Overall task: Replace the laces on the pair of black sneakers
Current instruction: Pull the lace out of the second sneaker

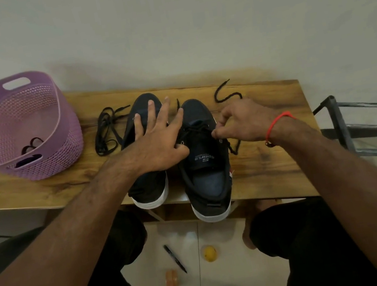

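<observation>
Two black sneakers with white soles stand side by side on the wooden table, toes pointing away from me. My left hand (156, 138) lies spread with straight fingers over the left sneaker (151, 186) and the edge of the right sneaker (208, 172). My right hand (241, 121) pinches a black lace (195, 129) threaded through the right sneaker's lower eyelets; the lace's free end (234, 148) trails to the right. A loose bundled black lace (106, 134) lies left of the shoes. Another lace end (225, 94) curls behind my right hand.
A purple perforated basket (60, 129) stands at the table's left with dark laces (31, 146) inside. A metal rack (367, 128) is to the right. On the floor below lie a pen (175, 258), a yellow object (209, 253) and an orange object (171, 279).
</observation>
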The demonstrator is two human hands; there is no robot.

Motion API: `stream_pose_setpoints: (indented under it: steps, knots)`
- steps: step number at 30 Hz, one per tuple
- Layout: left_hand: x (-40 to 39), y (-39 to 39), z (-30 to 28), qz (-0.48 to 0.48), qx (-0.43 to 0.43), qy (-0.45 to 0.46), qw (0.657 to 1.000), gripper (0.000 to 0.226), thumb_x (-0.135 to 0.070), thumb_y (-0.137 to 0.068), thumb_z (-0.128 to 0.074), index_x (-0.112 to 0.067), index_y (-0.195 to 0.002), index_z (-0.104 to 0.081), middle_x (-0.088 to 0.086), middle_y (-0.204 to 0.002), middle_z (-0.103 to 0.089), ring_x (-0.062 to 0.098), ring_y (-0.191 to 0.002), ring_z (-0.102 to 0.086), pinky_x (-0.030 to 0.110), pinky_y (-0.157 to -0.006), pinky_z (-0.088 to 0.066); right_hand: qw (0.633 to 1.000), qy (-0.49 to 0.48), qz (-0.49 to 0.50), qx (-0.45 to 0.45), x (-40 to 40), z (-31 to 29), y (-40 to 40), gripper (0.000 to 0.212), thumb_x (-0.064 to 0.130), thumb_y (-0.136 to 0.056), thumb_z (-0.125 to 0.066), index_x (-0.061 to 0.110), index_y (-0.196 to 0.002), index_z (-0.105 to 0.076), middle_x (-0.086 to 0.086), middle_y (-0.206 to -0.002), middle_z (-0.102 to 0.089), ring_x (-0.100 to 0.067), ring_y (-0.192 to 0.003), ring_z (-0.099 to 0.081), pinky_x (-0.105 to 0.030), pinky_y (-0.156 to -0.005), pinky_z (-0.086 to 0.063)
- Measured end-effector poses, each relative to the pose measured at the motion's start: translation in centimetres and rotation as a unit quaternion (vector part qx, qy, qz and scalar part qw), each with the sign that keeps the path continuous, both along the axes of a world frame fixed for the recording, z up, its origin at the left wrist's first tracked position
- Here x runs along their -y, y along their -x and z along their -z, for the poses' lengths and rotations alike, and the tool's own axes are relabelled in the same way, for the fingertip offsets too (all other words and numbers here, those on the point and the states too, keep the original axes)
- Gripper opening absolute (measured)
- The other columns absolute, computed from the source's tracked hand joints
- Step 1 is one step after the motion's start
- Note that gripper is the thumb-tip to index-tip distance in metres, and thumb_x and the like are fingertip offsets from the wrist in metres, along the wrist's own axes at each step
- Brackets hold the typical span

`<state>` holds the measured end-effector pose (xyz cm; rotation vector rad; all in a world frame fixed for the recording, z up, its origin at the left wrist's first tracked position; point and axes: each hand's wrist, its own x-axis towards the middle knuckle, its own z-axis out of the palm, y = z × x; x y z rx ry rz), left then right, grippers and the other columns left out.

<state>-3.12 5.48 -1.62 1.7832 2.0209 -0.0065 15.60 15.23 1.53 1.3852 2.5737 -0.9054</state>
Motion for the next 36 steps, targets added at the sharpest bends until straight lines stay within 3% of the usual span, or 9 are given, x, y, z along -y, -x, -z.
stream_pose_setpoints:
  steps: [5, 7, 12, 18, 22, 24, 27, 30, 36]
  knots:
    - [0.1, -1.8, 0.4, -0.011, 0.011, -0.166, 0.986, 0.049, -0.033, -0.092, -0.060, -0.040, -0.140, -0.056, -0.001, -0.170, -0.010, 0.032, -0.156, 0.008, 0.062, -0.119, 0.013, 1.000, 0.007, 0.006, -0.020, 0.3, 0.3, 0.7, 0.018, 0.030, -0.086, -0.074, 0.025, -0.069, -0.071, 0.007, -0.132, -0.062, -0.020, -0.139, -0.040, -0.051, -0.112, -0.035]
    - [0.0, -2.8, 0.7, -0.009, -0.024, -0.199, 0.980, 0.033, -0.039, -0.096, -0.061, -0.041, -0.128, -0.066, -0.003, -0.168, -0.021, 0.033, -0.156, -0.001, 0.063, -0.122, 0.006, 0.999, 0.025, 0.014, -0.027, 0.4, 0.3, 0.6, 0.015, 0.027, -0.086, -0.074, 0.022, -0.072, -0.074, 0.003, -0.129, -0.065, -0.019, -0.130, -0.051, -0.036, -0.106, -0.041]
    - [0.1, -4.0, 1.1, -0.005, -0.104, -0.219, 0.970, 0.028, -0.045, -0.092, -0.067, -0.036, -0.118, -0.073, -0.005, -0.162, -0.036, 0.034, -0.154, -0.016, 0.067, -0.121, -0.007, 0.996, 0.056, 0.049, -0.053, 1.4, 0.1, 0.3, 0.014, 0.024, -0.087, -0.073, 0.012, -0.079, -0.075, 0.000, -0.123, -0.068, -0.016, -0.117, -0.060, -0.022, -0.076, -0.041]
    - [-0.3, -2.3, 1.3, -0.056, -0.065, -0.258, 0.962, 0.018, -0.041, -0.095, -0.064, -0.033, -0.105, -0.077, -0.008, -0.145, -0.056, 0.029, -0.146, -0.036, 0.063, -0.119, -0.023, 0.997, 0.045, 0.053, -0.017, 1.5, 0.0, 0.6, 0.021, 0.032, -0.085, -0.073, 0.023, -0.067, -0.067, 0.003, -0.108, -0.073, -0.013, -0.108, -0.061, -0.050, -0.106, -0.041]
    - [-0.6, 1.2, 1.9, -0.137, -0.029, -0.288, 0.947, 0.019, -0.037, -0.093, -0.064, -0.024, -0.098, -0.077, -0.002, -0.130, -0.065, 0.024, -0.130, -0.050, 0.053, -0.112, -0.038, 0.997, 0.062, 0.050, -0.016, 1.6, -0.6, 0.3, 0.020, 0.031, -0.089, -0.072, 0.022, -0.072, -0.066, 0.011, -0.094, -0.068, -0.011, -0.104, -0.060, -0.042, -0.099, -0.047]
    - [-0.5, 1.2, 2.3, -0.129, -0.005, -0.284, 0.950, 0.022, -0.037, -0.094, -0.062, -0.025, -0.107, -0.075, 0.002, -0.137, -0.062, 0.024, -0.137, -0.046, 0.053, -0.117, -0.032, 0.997, 0.066, 0.045, -0.012, 1.7, -0.8, 0.5, 0.020, 0.031, -0.090, -0.072, 0.022, -0.073, -0.066, 0.009, -0.094, -0.067, -0.011, -0.100, -0.060, -0.036, -0.090, -0.047]
    - [-0.4, -1.1, 2.0, -0.043, 0.042, -0.269, 0.961, 0.036, -0.046, -0.093, -0.063, -0.032, -0.126, -0.067, 0.001, -0.156, -0.044, 0.030, -0.152, -0.023, 0.058, -0.124, -0.013, 0.997, 0.059, 0.044, -0.003, 1.9, -0.9, 0.7, 0.020, 0.033, -0.088, -0.072, 0.023, -0.072, -0.065, 0.004, -0.104, -0.070, -0.015, -0.102, -0.060, -0.046, -0.103, -0.044]
    - [0.0, -2.8, 1.7, -0.002, -0.032, -0.238, 0.971, 0.029, -0.045, -0.093, -0.066, -0.035, -0.119, -0.072, -0.001, -0.163, -0.033, 0.035, -0.155, -0.009, 0.059, -0.124, -0.007, 0.998, 0.057, 0.042, -0.003, 1.8, -1.0, 0.5, 0.021, 0.033, -0.087, -0.073, 0.024, -0.070, -0.064, 0.001, -0.117, -0.070, -0.016, -0.112, -0.060, -0.045, -0.104, -0.045]
    - [-0.4, -0.4, 1.1, -0.132, 0.065, -0.326, 0.934, 0.017, -0.035, -0.093, -0.069, -0.025, -0.101, -0.079, -0.002, -0.138, -0.062, 0.025, -0.135, -0.048, 0.053, -0.115, -0.037, 0.997, 0.071, 0.038, -0.007, 1.6, -0.7, 0.1, 0.016, 0.029, -0.089, -0.071, 0.020, -0.078, -0.067, 0.003, -0.115, -0.069, -0.012, -0.112, -0.060, -0.026, -0.082, -0.042]
